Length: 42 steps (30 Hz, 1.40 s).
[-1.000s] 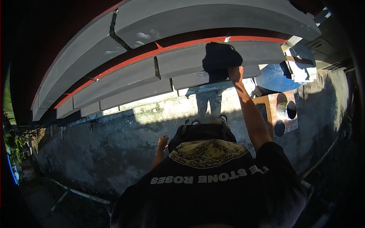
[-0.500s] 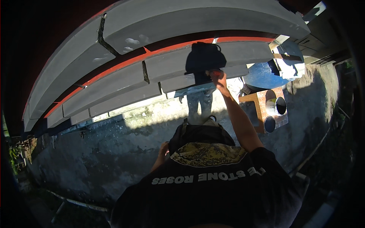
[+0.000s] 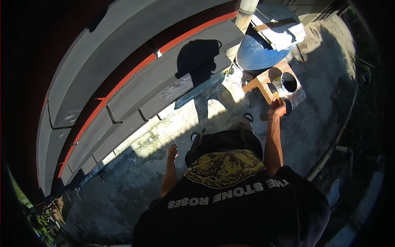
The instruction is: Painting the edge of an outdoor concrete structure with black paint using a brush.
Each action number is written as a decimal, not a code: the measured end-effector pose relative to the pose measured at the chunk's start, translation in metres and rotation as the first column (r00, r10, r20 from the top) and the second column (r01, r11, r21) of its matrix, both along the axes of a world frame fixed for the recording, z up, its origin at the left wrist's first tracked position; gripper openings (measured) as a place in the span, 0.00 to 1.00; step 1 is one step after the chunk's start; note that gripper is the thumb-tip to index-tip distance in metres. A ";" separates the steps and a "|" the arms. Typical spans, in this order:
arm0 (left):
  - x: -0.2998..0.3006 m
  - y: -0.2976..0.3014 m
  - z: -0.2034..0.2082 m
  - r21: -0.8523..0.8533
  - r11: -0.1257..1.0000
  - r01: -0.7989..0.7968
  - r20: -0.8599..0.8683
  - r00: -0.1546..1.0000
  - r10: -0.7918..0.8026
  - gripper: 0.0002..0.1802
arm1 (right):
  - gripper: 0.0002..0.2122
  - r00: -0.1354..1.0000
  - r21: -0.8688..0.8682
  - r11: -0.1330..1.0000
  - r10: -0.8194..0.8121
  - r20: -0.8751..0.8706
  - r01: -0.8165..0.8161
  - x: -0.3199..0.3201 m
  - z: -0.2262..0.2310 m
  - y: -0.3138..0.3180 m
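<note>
My right hand (image 3: pixel 277 109) is wrapped round the orange handle of a paintbrush (image 3: pixel 275 94) with a dark head. The brush is over a small tiled-top stool (image 3: pixel 299 95), close to an open can (image 3: pixel 289 82) and a dark round container or lid (image 3: pixel 286 106) that my hand partly covers. At my left side hangs my left hand (image 3: pixel 173 152), its fingers loosely bent and apart, with nothing visible in it.
Grey boards (image 3: pixel 135 103) with red strips (image 3: pixel 140 68) run along the left, my shadow falling on them. A pale post (image 3: pixel 245 12) stands beside a blue drum (image 3: pixel 257 53) topped with white sheeting (image 3: pixel 284 35). Pipes (image 3: pixel 329 154) edge the concrete floor (image 3: pixel 230 107) on the right.
My right hand has come away from the grey boards and moved right and down to the stool with the brush. My body has turned right, and my left arm shows more.
</note>
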State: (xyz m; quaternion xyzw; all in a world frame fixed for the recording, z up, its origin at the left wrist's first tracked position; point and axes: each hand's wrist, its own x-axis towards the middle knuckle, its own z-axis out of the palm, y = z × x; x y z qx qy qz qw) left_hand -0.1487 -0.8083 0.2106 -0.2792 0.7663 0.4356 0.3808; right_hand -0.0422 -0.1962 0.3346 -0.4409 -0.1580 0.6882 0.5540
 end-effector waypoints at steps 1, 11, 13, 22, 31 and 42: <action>0.004 0.006 -0.004 -0.012 0.999 0.030 -0.004 1.000 -0.030 0.16 | 0.11 0.998 -0.022 0.998 -0.057 -0.007 0.057 0.017 -0.005 0.019; 0.054 0.197 -0.042 0.137 0.941 0.310 0.298 0.893 -0.337 0.17 | 0.09 0.943 0.114 0.985 -0.155 0.293 0.127 0.132 0.009 0.228; 0.046 0.268 -0.021 -0.042 0.885 0.463 0.104 0.883 -0.457 0.21 | 0.09 0.852 0.147 0.987 -0.020 0.523 -0.067 0.151 0.010 0.256; 0.015 0.575 -0.004 -0.127 0.660 0.740 -0.295 0.607 -0.738 0.21 | 0.11 0.274 -0.057 0.805 0.267 0.924 -0.591 0.134 -0.028 0.335; 0.159 0.732 -0.182 0.167 0.341 0.925 -0.422 0.379 -0.823 0.21 | 0.24 -0.120 -0.092 0.196 -0.137 0.983 -0.976 0.075 -0.190 0.416; 0.211 0.823 -0.203 0.022 0.630 0.777 -0.346 0.597 -0.724 0.12 | 0.18 -0.122 -0.123 0.061 0.019 0.992 -0.991 0.077 -0.208 0.425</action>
